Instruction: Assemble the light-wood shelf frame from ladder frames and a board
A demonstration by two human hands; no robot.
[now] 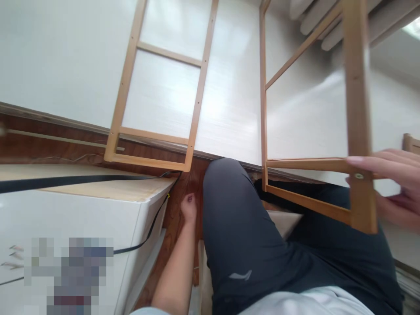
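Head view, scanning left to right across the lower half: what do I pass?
White box with a black strap → left hand reaching down to the wooden floor → raised knee in dark trousers → wooden frame → right hand gripping that frame.

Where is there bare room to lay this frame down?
Bare wall panel lies between the leaning frame and the held frame in the right hand. The box top is partly free. Crowded: floor strip around the left hand.
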